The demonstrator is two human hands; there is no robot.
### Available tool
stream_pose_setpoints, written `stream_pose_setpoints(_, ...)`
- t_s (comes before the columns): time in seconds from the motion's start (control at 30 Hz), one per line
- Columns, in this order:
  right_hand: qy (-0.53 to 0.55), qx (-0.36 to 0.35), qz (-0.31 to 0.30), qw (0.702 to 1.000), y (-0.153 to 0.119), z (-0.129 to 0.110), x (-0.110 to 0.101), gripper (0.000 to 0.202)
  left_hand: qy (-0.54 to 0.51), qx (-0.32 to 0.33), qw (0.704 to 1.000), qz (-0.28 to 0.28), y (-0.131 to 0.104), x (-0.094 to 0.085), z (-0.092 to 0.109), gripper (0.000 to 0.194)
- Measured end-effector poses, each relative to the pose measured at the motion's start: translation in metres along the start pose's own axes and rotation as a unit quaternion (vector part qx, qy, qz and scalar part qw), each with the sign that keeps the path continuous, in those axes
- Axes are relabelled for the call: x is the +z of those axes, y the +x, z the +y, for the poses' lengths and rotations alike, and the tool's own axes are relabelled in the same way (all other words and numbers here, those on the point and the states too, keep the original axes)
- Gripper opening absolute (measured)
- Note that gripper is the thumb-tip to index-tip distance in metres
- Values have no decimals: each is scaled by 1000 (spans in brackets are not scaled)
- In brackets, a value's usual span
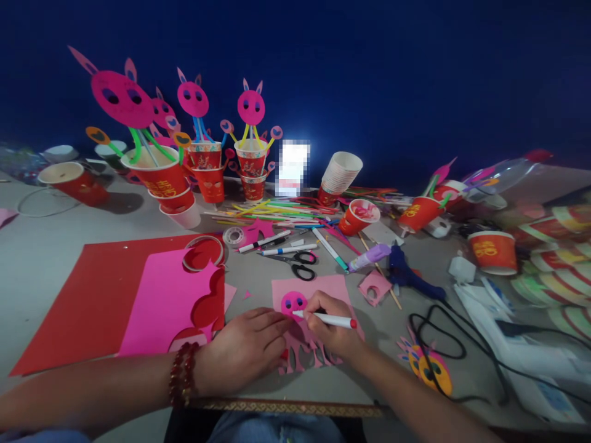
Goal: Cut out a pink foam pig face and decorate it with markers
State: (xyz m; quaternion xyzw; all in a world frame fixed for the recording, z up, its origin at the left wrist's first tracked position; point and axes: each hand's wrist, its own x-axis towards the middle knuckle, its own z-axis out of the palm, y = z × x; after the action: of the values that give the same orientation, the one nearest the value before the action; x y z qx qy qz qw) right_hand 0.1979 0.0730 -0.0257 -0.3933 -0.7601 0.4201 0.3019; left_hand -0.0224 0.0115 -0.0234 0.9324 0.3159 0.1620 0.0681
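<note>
A small magenta paper face (292, 304) with two eyes lies on a light pink sheet (332, 285) at the table's front. My right hand (330, 322) is closed around a white marker with a red end (340, 320), its tip at the lower part of the face. My left hand (252, 341) rests flat with fingers stretched out, the fingertips at the face's lower left edge. Left of it lie a magenta sheet with round cutouts (159, 295) and a larger red sheet (92, 301).
Behind are scissors (302, 264), a tape roll (203, 253), markers (289, 250) and a purple glue stick (369, 257). A blue glue gun (410, 274) with a looping black cord is at right. Cups with pink paper figures (252, 107) and stacked cups (340, 172) line the back.
</note>
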Motion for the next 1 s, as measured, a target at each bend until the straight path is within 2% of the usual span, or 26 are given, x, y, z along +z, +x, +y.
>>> stream_pose_setpoints(0.67,-20,-5,-12,1000,1,2,2,18,10,4,1000,5,0,-1,0,18)
stream_pose_setpoints(0.87,13,5,48,999,-2,6,1,17,7,-4,1000,6,0,0,0,18)
stream_pose_setpoints(1.0,4,-1,33,999,-2,5,1,16,8,-3,1000,5,-1,1,0,19)
